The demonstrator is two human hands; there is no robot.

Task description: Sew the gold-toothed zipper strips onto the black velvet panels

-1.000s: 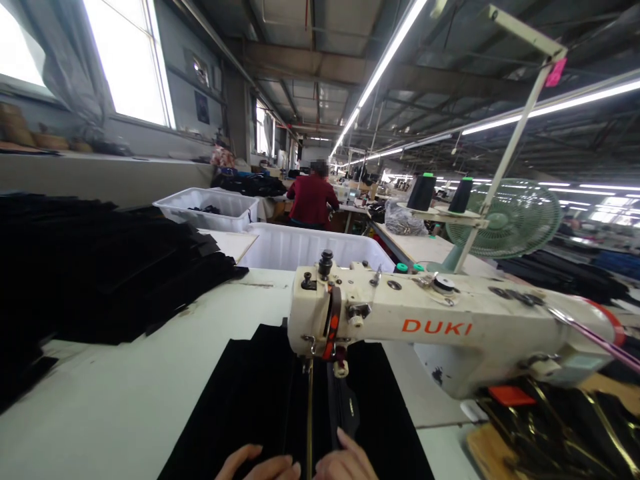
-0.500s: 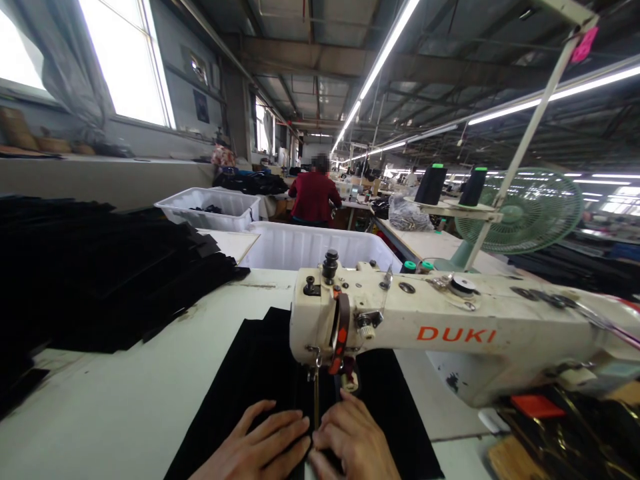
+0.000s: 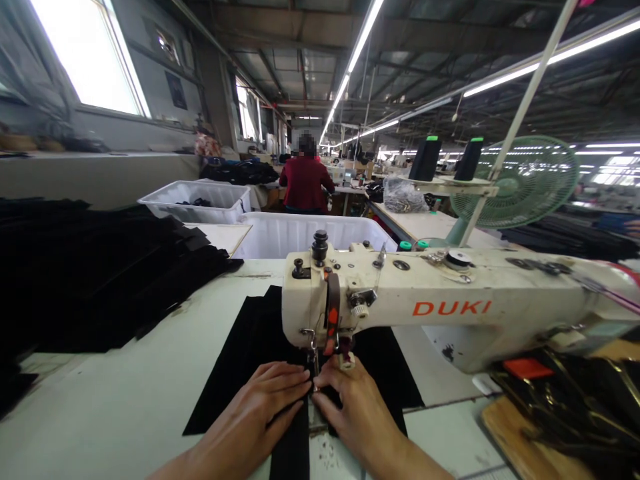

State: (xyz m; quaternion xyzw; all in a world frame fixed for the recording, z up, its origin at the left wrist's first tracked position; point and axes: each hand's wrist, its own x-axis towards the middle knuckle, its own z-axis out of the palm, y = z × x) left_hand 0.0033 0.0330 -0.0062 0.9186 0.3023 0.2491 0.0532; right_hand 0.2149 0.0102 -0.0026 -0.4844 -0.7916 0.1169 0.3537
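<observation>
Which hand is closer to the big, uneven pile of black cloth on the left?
Left. The left hand is right of the pile; the right hand is farther right, beyond the left one.

Bright window [image 3: 87,53], seemingly grey wall [image 3: 155,93]

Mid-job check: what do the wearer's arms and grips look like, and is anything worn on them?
The left grip and right grip are bare human hands, with no gloves, rings or watch showing. The forearms are bare too, with no sleeves in view.
</observation>
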